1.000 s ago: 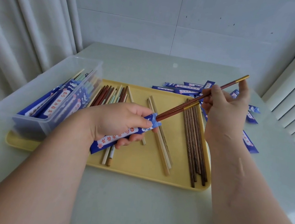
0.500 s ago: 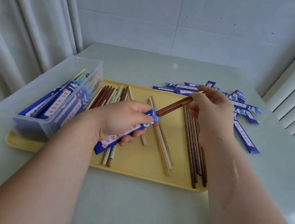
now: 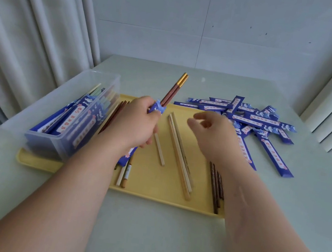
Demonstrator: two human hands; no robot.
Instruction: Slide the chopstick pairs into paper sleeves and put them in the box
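Currently, the fingers of your left hand are curled round a blue paper sleeve, gripping it above the left half of the yellow tray. A reddish-brown chopstick pair sits in that sleeve. Its gold-tipped ends protrude from the mouth and point up and away from you.

The fingers of your right hand are loosely curled and hold nothing. This hand hovers over the tray's right half, apart from the sleeve.

The clear plastic box stands on the tray's left end and contains sleeved pairs. Pale wooden chopsticks lie loose at the tray's centre, and dark brown chopsticks lie along its right edge. The empty sleeves are heaped on the table beyond the tray's far right corner.
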